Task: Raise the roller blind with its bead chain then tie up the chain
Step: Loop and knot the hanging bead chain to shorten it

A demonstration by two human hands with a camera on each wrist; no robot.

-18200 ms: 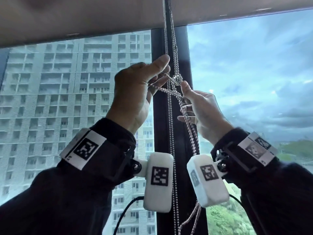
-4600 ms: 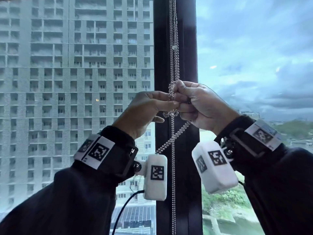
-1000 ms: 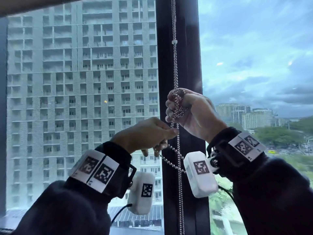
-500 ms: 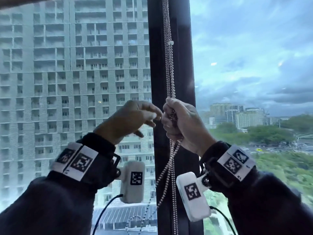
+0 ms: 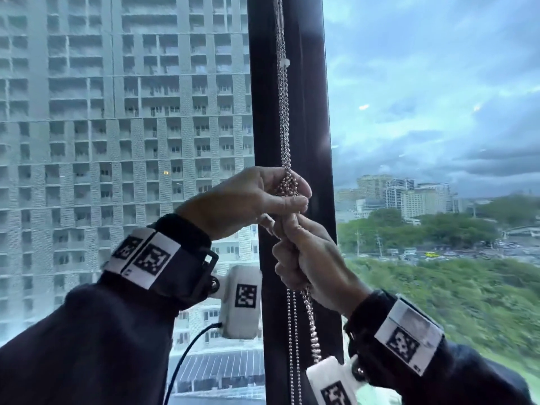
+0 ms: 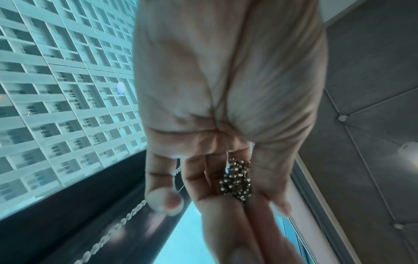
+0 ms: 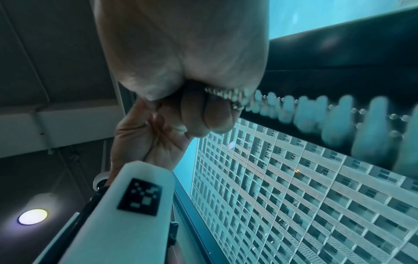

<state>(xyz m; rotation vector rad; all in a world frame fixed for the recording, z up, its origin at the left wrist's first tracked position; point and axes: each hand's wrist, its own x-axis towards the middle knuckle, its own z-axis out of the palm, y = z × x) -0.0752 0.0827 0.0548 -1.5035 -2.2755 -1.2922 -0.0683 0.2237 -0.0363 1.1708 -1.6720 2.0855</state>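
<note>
- Left hand (image 5: 248, 197) fingers (image 5: 295, 204) and thumb pinched around a bunched knot of beads (image 5: 287, 185), knot cupped against the fingers in the left wrist view.
- Right hand (image 5: 309, 258) fingers (image 5: 285, 249) curled into a fist just below, touching the left hand, clamped on the bead chain (image 5: 283, 127) strands leaving the knot.
- Chain running straight up from the knot in front of the dark window mullion (image 5: 306, 112), with a small white connector (image 5: 285, 63) high on it; loose strands hanging down below the right fist, past the wrist camera.
- Roller blind itself out of view in every picture; glass uncovered across the head view, so judged raised.
- Beyond the glass, a tall apartment block (image 5: 117, 112) on the left; trees, road and cloudy sky on the right.
- Step in hand, as judged: tightening the knot. Best done by keeping the knot pinched firmly with the left hand while drawing the lower strands downward with the right, slowly, so the beads seat instead of slipping; avoid tugging the upper run, which could move the blind.
- Compared with half a second ago: left hand then held apart from the chain, knot inside the right fist alone; now left hand on the knot and right hand lower.
</note>
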